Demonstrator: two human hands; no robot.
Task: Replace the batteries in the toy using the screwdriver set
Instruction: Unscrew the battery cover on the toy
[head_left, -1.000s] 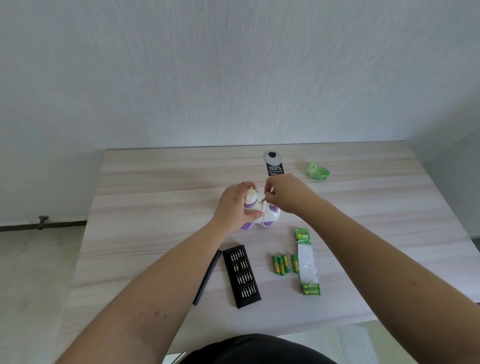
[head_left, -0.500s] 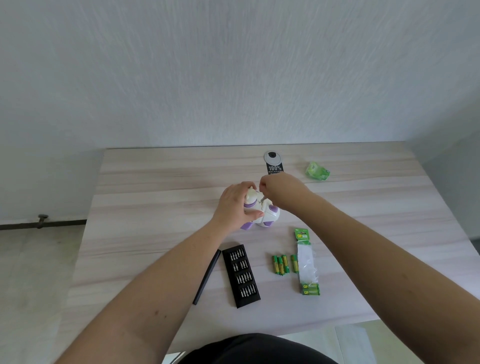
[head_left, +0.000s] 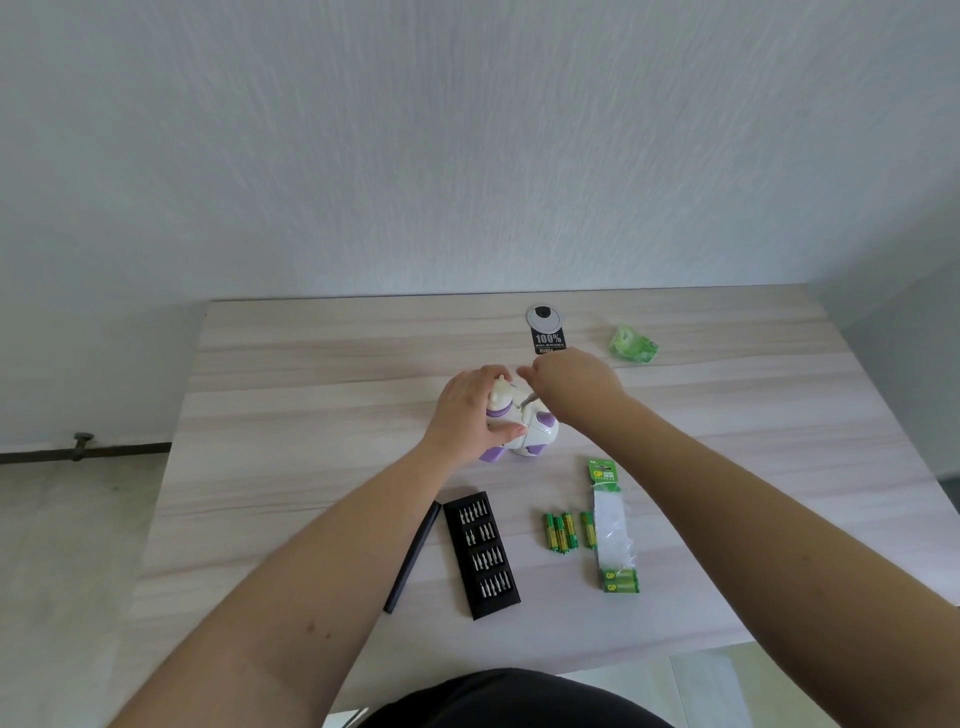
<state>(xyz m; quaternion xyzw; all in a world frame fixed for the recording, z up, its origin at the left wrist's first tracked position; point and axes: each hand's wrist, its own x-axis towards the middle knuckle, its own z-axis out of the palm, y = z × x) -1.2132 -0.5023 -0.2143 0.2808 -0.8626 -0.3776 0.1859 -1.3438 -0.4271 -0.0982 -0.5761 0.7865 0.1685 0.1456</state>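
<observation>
A white and purple toy (head_left: 535, 434) stands at the middle of the wooden table (head_left: 291, 415). My left hand (head_left: 470, 415) grips the toy from the left, thumb across its front. My right hand (head_left: 571, 387) is over the toy and pinches a thin silver screwdriver (head_left: 530, 400), whose tip points down into the toy's top. Nearer to me lie the black bit tray (head_left: 483, 553) with rows of silver bits and its black sleeve (head_left: 413, 556). Several loose green batteries (head_left: 563, 531) lie to the right of the tray.
A torn green and white battery pack (head_left: 613, 530) lies beside the loose batteries. A crumpled green wrapper (head_left: 632, 345) and a black "100%" tag (head_left: 548, 343) below a round cable grommet (head_left: 544, 315) sit at the far side. The table's near edge is close to my body.
My right hand has shifted slightly on the screwdriver above the toy, its fingers moving left and back. My left hand keeps its hold on the toy.
</observation>
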